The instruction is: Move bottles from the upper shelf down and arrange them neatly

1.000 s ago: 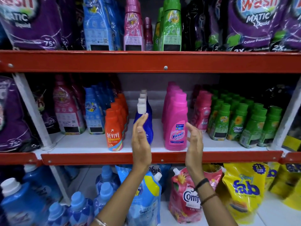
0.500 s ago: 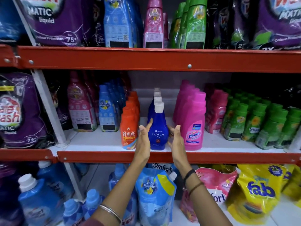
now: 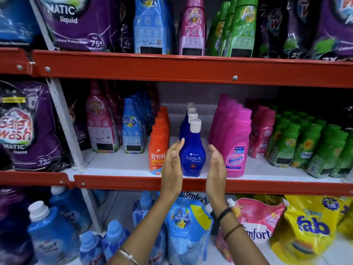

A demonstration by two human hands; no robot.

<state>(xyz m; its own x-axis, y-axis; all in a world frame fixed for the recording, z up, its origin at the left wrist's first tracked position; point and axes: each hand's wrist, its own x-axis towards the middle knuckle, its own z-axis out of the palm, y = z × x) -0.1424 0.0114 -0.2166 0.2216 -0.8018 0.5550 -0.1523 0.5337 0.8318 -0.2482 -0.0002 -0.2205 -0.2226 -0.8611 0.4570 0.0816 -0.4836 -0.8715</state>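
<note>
A blue Ujala bottle [image 3: 193, 153] with a white cap stands at the front of the middle shelf [image 3: 122, 169], heading a row of the same bottles. My left hand [image 3: 172, 167] is raised flat just left of it, fingers apart. My right hand [image 3: 216, 167] mirrors it on the right side. Neither palm visibly touches the bottle. An orange Revive bottle [image 3: 157, 150] stands left of the row and a pink Vanish bottle [image 3: 236, 144] right of it. On the upper shelf stand a blue bottle [image 3: 150, 25], a pink bottle [image 3: 193, 27] and green bottles [image 3: 238, 27].
Purple Safe Wash pouches [image 3: 24, 127] fill the left side. Small green Comfort bottles [image 3: 305, 148] crowd the middle shelf's right. Red shelf rails [image 3: 172, 68] run across the view. Below sit blue bottles [image 3: 51, 234], Comfort pouches [image 3: 256, 224] and a yellow Fab pouch [image 3: 309, 230].
My right hand has swung left from in front of the Vanish bottle to the Ujala bottle's right side. Both hands now frame that bottle, and the view has drifted left.
</note>
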